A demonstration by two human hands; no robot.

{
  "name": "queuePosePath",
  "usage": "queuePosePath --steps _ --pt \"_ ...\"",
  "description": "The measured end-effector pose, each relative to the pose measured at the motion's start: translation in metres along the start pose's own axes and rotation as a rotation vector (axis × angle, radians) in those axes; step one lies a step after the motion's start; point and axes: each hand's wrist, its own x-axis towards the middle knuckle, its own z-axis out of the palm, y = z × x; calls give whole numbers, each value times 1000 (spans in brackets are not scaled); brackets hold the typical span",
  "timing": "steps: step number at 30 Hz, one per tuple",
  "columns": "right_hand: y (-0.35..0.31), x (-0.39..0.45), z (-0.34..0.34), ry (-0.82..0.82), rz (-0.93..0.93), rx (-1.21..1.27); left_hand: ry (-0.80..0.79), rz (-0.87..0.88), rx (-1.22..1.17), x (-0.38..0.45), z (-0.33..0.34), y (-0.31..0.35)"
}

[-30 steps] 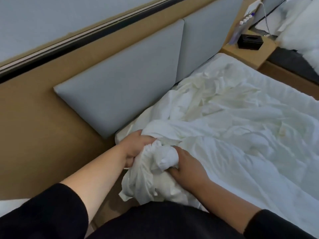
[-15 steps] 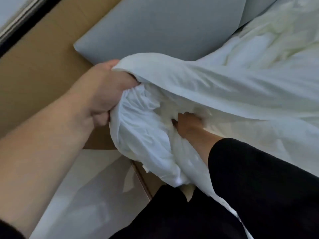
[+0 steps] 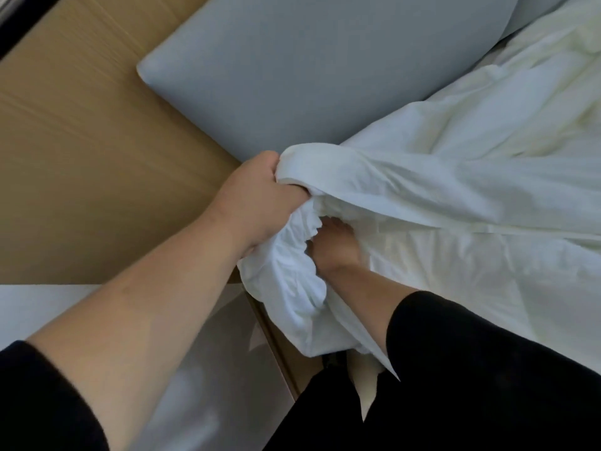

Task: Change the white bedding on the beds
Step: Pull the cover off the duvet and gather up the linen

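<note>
Here, in the head view, the left hand (image 3: 260,203) clutches a bunched corner of the white sheet (image 3: 422,177) at frame centre, by the grey headboard pad (image 3: 309,70). The right hand (image 3: 335,245) reaches underneath, its grip hidden. Likely risk: the corner slipping free or snagging.

- No text, label, brand, number or sign can be read anywhere in view.
</note>
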Motion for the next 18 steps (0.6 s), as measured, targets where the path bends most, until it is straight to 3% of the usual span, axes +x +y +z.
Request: queuePosePath --steps 4,7,9,12,14,16,18 --pt "40 27 23 -269 277 -344 -4 29 138 3 3 -5" --pt "58 13 33 -340 393 -218 6 -13 168 9 6 -17" --pt "49 -3 24 -288 413 175 -6 -25 188 9 13 -23" --pt "33 -52 -27 -150 430 1347 -59 1 220 0 29 -24" --pt "21 -93 -69 -186 326 1898 -160 23 247 -12 46 -23" --pt "11 -121 -106 -159 359 1972 -379 74 266 -31 68 -18" --pt "11 -140 -125 -56 508 1824 -661 150 267 -51 88 -13"
